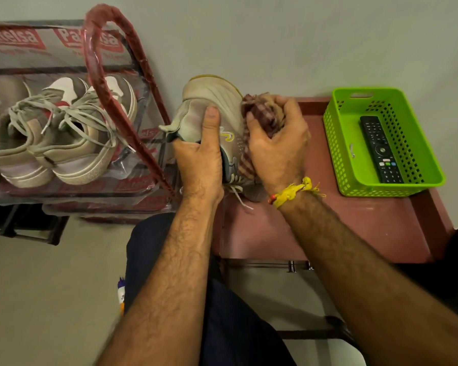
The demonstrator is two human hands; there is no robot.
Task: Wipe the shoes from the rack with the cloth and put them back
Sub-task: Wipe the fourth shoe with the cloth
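Both hands work at the middle of the view. Left hand (pixel 200 154) grips a worn beige shoe (pixel 214 101) around its collar, thumb laid flat up its side, and holds it toe-away over the near-left corner of a reddish-brown worktop (pixel 368 228). Right hand (pixel 278 146), a yellow thread (pixel 294 192) tied at its wrist, has its fingers curled round a bunched checked cloth (pixel 262 114), which it presses against the shoe's right side at about 3 o'clock of it; a loose lace end trails onto the worktop beneath.

At 9 o'clock stands the shoe rack (pixel 117 75), red tubing still in plastic wrap, its shelf covered in printed film. A pair of beige sneakers (pixel 64 143) sits on that shelf, heels toward the camera, laces loose.

A plain pale wall runs behind the rack and the worktop, and pale floor shows below the rack.

At 3 o'clock, on the worktop's far right part, sits a green perforated basket (pixel 418 143). A black remote control (pixel 381 149) lies flat in it, lengthwise.
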